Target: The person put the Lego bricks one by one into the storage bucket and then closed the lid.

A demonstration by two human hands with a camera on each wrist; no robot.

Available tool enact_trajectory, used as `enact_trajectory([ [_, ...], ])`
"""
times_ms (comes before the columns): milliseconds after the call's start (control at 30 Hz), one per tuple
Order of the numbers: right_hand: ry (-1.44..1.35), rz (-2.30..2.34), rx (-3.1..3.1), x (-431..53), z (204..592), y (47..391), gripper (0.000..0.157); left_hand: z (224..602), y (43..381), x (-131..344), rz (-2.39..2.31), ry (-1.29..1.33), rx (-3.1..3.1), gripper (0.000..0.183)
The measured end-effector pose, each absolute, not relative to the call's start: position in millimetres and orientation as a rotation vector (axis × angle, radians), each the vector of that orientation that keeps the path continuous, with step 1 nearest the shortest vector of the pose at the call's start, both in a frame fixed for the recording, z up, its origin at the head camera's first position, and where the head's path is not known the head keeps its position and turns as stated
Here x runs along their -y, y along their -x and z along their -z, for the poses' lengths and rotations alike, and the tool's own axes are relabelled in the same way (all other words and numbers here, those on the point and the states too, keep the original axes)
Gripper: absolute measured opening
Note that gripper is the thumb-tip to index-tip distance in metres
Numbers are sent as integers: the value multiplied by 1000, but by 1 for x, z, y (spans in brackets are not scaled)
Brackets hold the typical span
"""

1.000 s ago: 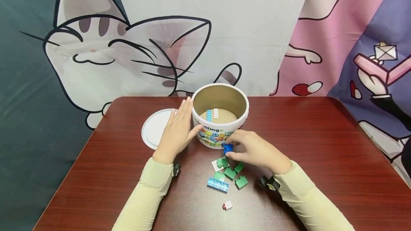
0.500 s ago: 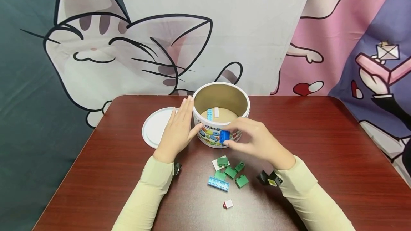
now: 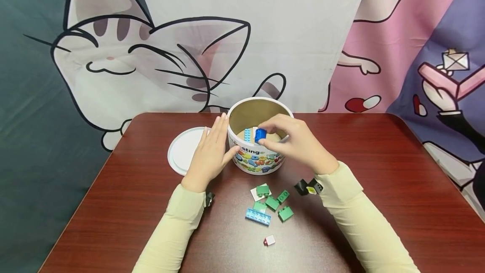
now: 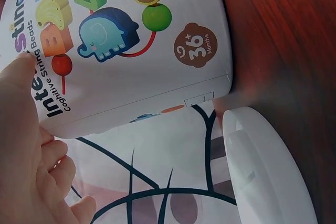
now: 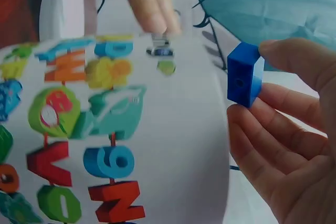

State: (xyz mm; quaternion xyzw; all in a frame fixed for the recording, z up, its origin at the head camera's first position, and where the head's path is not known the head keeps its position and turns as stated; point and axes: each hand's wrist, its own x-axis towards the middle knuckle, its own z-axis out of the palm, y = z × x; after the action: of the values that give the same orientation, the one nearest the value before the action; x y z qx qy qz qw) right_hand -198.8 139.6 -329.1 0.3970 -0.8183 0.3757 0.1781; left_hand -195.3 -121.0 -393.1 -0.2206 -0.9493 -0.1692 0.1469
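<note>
Between thumb and fingers, my right hand [image 3: 299, 142] pinches a small dark blue toy brick [image 3: 259, 135]. In the head view the brick overlaps the bucket's mouth; the right wrist view shows the blue block [image 5: 244, 74] close beside the bucket's printed wall. My left hand [image 3: 208, 155] lies with straight fingers against the left side of the round white bucket [image 3: 251, 159], its thumb [image 4: 16, 77] at the printed front. Inside the bucket are a light blue studded brick [image 3: 247, 135] and a white piece, partly hidden behind the blue brick.
A white round lid [image 3: 182, 155] lies left of the bucket, partly behind the left hand. In front are several green bricks [image 3: 271, 203], a white piece [image 3: 254, 194], a long light blue brick [image 3: 258, 217] and a small white-and-red piece [image 3: 270, 240]. A printed cloth [image 3: 303, 33] hangs behind the table [image 3: 360, 146].
My right hand has lifted the blue brick from low in front of the bucket up to its mouth. The left hand stays against the bucket's side.
</note>
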Motion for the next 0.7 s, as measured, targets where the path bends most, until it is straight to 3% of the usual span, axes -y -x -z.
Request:
enact_trajectory([
  [700, -764, -727, 2796, -117, 328, 255, 30, 393, 196, 122, 489, 654, 2707, 87],
])
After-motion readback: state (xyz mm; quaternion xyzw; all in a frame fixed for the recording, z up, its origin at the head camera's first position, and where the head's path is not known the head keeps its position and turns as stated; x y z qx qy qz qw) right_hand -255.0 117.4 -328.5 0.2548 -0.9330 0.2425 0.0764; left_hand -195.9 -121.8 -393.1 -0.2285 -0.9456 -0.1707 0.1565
